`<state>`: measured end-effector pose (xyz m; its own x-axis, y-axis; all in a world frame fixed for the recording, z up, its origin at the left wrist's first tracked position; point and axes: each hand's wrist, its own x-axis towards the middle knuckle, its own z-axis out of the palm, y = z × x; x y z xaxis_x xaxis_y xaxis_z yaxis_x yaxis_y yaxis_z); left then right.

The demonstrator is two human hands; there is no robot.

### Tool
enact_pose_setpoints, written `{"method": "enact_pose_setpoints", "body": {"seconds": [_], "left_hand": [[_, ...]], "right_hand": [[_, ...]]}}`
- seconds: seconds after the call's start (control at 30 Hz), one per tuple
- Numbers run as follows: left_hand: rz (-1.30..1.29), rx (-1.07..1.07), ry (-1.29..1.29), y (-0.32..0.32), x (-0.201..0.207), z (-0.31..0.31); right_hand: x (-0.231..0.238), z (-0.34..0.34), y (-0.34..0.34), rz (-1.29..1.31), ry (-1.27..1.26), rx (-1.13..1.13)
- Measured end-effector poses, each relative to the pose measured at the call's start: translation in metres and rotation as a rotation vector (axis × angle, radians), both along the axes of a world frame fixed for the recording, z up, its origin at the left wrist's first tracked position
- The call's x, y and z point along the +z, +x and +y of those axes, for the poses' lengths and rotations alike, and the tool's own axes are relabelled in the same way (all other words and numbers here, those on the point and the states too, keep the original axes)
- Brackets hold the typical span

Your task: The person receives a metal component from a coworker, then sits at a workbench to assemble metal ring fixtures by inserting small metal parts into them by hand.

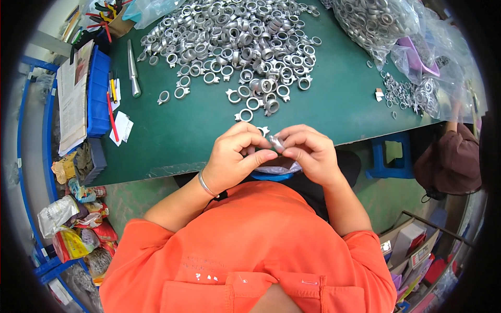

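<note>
In front of me, at the table's near edge, a small silvery metal ring (277, 143) is pinched between my two hands. My right hand (313, 151) grips it with thumb and forefinger. My left hand (235, 156), with a bracelet on the wrist, meets it from the other side with curled fingers and thumb tip. The ring is slightly blurred and partly covered by fingertips. Just beyond my fingers lies another ring (263, 130) with a small notched lug. A large heap of similar metal rings (235, 39) spreads over the far middle of the green table (172, 130).
A tapered metal rod (132, 68) lies at left, beside a blue bin (99, 88) and a red pen (111, 117). Plastic bags of rings (373, 23) and a smaller ring pile (402, 94) sit far right. Below the right edge stand a blue stool (391, 161) and another person's sleeve (451, 161).
</note>
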<state>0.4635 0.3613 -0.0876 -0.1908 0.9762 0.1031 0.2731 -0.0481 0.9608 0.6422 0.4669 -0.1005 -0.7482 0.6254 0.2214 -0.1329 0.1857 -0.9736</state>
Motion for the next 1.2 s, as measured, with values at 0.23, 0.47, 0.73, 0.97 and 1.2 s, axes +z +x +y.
{"method": "enact_pose_setpoints", "body": {"seconds": [0.23, 0.47, 0.73, 0.97, 1.2], "left_hand": [[0.036, -0.072, 0.159, 0.007, 0.007, 0.003], [0.326, -0.191, 0.397, 0.008, 0.002, 0.008], [0.508, -0.005, 0.109, -0.034, 0.002, 0.007], [0.776, 0.087, 0.101, -0.040, -0.005, 0.064], [0.767, 0.014, 0.114, -0.018, -0.009, 0.053]], "right_hand": [[-0.001, -0.021, -0.002, 0.285, -0.228, -0.090], [0.012, -0.014, 0.013, -0.156, -0.172, 0.070], [0.018, -0.009, 0.031, -0.364, 0.647, 0.051], [0.007, 0.041, -0.038, -0.315, 0.935, -0.351], [-0.002, 0.033, -0.023, -0.287, 0.674, -0.192]]}}
